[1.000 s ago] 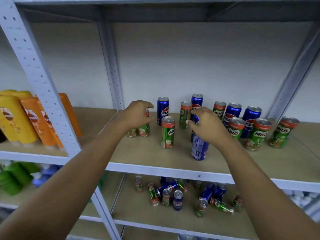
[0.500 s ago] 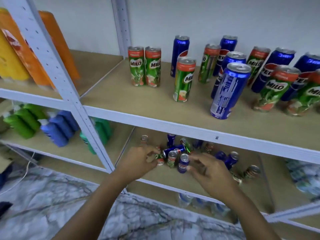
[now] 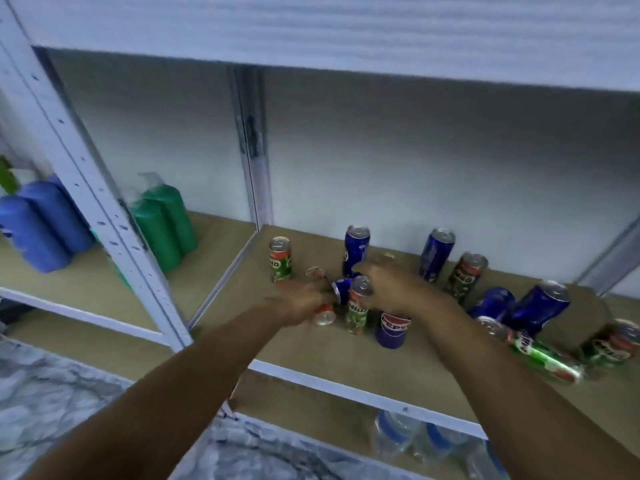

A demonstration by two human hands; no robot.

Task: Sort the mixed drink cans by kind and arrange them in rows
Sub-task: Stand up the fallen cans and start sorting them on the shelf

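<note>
Mixed cans stand and lie on the lower shelf point(image 3: 311, 355). My left hand point(image 3: 299, 301) reaches over a green Milo can lying on its side point(image 3: 323, 317); motion blur hides the fingers. My right hand point(image 3: 391, 289) hovers with curled fingers between an upright Milo can point(image 3: 356, 311) and an upright blue Pepsi can point(image 3: 393, 329), which stands under its wrist. Whether it holds either can is unclear. A lying Pepsi can point(image 3: 341, 289) sits between my hands. One Milo can point(image 3: 280, 259) stands apart at the left, and two Pepsi cans point(image 3: 356, 249) point(image 3: 435, 254) stand at the back.
To the right are more cans, some tipped: Pepsi cans point(image 3: 538, 308), a lying Milo can point(image 3: 543, 358) and another Milo can point(image 3: 613, 344). A white upright post point(image 3: 114, 220) divides off the left bay with green bottles point(image 3: 162, 223) and blue bottles point(image 3: 38, 226). Water bottles point(image 3: 408, 441) sit below.
The view dropped from the upper shelf to the lower one. Both hands left the upper cans and moved down and forward into the cluster of cans on the lower shelf.
</note>
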